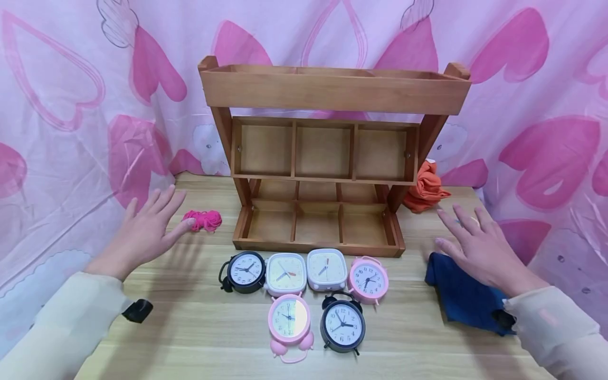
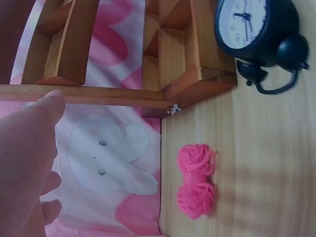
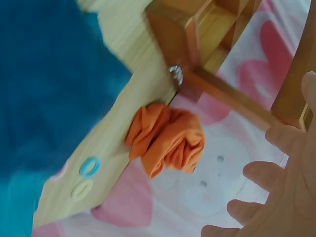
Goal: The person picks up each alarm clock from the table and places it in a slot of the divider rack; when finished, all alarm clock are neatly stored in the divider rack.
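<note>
My left hand [image 1: 147, 229] is held out empty over the left of the table, fingers spread, near a pink yarn bundle [image 1: 204, 220]. On the other side, my right hand [image 1: 480, 253] hovers with spread fingers above a dark blue cloth [image 1: 463, 295]. Between them stands a three-tier wooden rack [image 1: 332, 95] with empty compartments. Alarm clocks lie face up before it: a black one [image 1: 246, 268], two white ones, the left [image 1: 286, 270] and the right [image 1: 328, 269], and a pink one [image 1: 368, 279]. Nearer me are an upside-down pink clock [image 1: 288, 316] and another black clock [image 1: 343, 323].
A crumpled orange cloth [image 1: 426, 189] lies beside the rack's right side. In the right wrist view, a blue ring [image 3: 90, 167] and a pale yellow ring [image 3: 81, 189] lie near the table's edge. A pink heart-patterned curtain [image 1: 522, 95] hangs behind the table.
</note>
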A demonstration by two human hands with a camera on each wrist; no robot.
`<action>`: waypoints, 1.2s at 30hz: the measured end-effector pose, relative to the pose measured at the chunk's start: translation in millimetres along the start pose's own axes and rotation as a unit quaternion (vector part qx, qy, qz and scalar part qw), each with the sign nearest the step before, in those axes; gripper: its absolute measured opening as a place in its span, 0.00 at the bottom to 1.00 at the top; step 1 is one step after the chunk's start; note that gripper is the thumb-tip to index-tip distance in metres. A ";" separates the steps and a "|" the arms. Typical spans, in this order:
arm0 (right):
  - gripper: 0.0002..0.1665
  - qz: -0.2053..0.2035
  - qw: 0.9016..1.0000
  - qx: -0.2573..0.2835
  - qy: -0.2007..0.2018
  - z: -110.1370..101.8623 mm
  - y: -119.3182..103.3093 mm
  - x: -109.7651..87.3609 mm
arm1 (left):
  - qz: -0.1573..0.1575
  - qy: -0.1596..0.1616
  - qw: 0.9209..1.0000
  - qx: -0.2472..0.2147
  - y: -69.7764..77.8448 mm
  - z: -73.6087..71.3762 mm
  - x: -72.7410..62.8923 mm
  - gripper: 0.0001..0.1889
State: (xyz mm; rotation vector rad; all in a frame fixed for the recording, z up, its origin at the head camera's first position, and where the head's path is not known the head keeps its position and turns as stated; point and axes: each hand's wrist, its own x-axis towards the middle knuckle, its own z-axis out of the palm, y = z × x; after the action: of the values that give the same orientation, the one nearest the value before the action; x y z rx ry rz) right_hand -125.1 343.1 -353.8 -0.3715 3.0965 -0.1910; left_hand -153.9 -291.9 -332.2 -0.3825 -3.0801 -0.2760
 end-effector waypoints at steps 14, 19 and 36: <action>0.48 -0.022 0.999 0.026 0.002 36.1 -73.0 -16.8 | -0.012 0.029 0.989 -0.147 23.9 -14.0 64.3 0.43; 0.47 -0.020 0.998 0.051 -0.017 57.2 -96.4 -16.8 | -0.038 0.056 0.963 -0.262 41.4 -13.1 88.5 0.41; 0.60 0.021 0.991 0.107 -0.078 100.0 -118.5 -5.8 | -0.051 0.122 0.905 -0.405 64.0 10.1 129.6 0.32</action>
State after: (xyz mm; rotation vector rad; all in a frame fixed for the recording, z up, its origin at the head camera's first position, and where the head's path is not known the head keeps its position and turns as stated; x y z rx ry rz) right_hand -88.5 218.3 -438.4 -0.2992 2.8889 -0.4658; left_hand -263.9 -197.9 -325.1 -0.1646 -2.5842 -1.4861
